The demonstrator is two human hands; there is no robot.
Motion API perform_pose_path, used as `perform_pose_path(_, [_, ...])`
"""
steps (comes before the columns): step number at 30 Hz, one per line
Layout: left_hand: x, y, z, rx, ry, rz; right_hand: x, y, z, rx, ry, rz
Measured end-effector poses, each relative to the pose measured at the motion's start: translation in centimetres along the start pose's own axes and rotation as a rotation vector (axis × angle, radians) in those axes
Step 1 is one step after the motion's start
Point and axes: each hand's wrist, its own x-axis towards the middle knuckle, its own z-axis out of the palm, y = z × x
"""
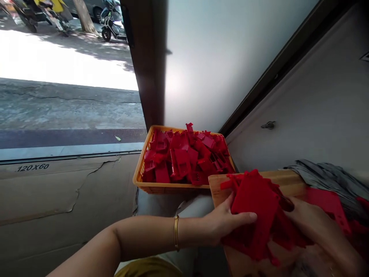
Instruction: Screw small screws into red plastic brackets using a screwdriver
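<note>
My left hand is closed on a red plastic part, with its thumb lying across the front face. More red pieces are bunched under and behind this part, over a wooden board. My right hand is on the right side of the same bunch, blurred, with its fingertips hidden. By its fingers shows a dark, curved, loop-like thing, too unclear to name. Left of the board stands a yellow plastic basket, heaped with red plastic parts.
Another red part lies right of my right hand, beside a grey cloth. Cardboard covers the floor at left. A pale panel rises behind the basket. Beyond the doorway, a scooter stands on the street.
</note>
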Motion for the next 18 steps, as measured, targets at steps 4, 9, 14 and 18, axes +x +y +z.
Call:
perform_pose_path(4, [-0.2, 2.6, -1.5, -0.021, 0.048, 0.003, 0.6, -4.2, -1.7, 0.084, -0.094, -0.061])
perform_pose_path(9, [0.3, 5.0, -3.2, -0.037, 0.029, 0.048, 2.1, -7.5, -2.5, 0.097, -0.094, -0.126])
perform_pose_path(14, [-0.4, 9.8, -5.5, -0.041, 0.015, 0.179, 4.8, -12.9, -4.2, 0.144, -0.152, -0.199])
perform_pose_path(18, [-1.1, 16.5, -10.1, 0.017, 0.073, 0.226, 9.9, -20.9, -5.7, 0.128, -0.112, -0.304])
